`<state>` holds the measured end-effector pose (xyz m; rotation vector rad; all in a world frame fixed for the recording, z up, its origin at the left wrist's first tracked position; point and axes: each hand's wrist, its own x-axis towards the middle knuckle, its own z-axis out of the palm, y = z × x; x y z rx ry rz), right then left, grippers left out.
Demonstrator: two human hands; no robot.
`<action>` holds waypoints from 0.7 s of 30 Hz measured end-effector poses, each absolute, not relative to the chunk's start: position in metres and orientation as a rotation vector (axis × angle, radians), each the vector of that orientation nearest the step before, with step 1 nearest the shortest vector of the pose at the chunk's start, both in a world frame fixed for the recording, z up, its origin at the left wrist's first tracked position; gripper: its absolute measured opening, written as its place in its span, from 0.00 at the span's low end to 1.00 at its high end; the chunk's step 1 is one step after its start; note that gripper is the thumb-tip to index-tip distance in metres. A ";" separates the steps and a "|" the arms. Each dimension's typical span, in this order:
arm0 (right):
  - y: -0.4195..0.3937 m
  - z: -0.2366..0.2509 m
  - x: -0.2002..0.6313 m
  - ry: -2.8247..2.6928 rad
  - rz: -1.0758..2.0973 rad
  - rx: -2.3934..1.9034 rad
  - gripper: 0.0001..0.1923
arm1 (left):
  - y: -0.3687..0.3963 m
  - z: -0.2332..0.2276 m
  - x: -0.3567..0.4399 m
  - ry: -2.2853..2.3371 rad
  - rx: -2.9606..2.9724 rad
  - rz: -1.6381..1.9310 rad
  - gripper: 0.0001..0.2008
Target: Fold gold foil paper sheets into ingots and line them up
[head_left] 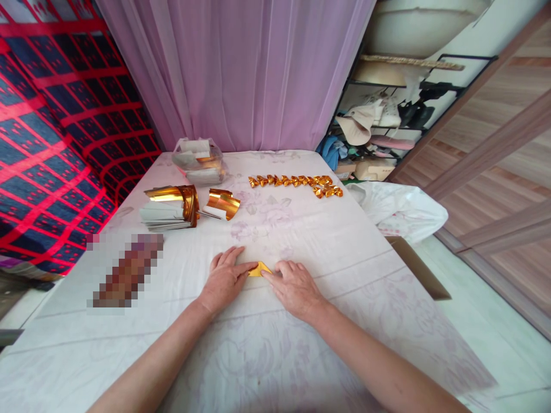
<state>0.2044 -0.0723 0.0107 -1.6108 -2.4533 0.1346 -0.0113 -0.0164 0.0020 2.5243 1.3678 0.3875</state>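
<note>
A small folded piece of gold foil paper (259, 268) lies on the cloth-covered table between my two hands. My left hand (224, 276) has its index finger and thumb on the paper's left end, while its other fingers spread out over the cloth. At the right end, my right hand (297, 287) presses the paper with a fingertip, its remaining fingers curled. Fingertips cover both ends of the paper. Further back on the left stand a stack of gold foil sheets (170, 209) with pale backs and a smaller curled pile of sheets (222, 203).
A row of folded gold foil pieces (293, 181) lies at the back right. A clear plastic bag (200, 162) with more sheets sits at the back left. A blurred patch (129, 272) covers something on the left. A white plastic bag (400, 212) is beyond the right edge.
</note>
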 end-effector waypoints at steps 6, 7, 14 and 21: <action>-0.077 0.006 0.215 -2.398 0.117 -1.515 0.17 | -0.017 0.001 -0.012 1.376 2.508 0.398 0.19; -0.079 0.006 0.216 -2.381 0.123 -1.505 0.17 | -0.017 0.000 -0.012 1.375 2.508 0.407 0.19; -0.080 0.005 0.213 -2.290 0.164 -1.496 0.11 | -0.022 0.000 -0.010 1.407 2.519 0.491 0.17; -0.069 -0.002 0.207 -2.160 0.199 -1.559 0.03 | -0.026 0.009 -0.014 1.313 2.564 0.543 0.10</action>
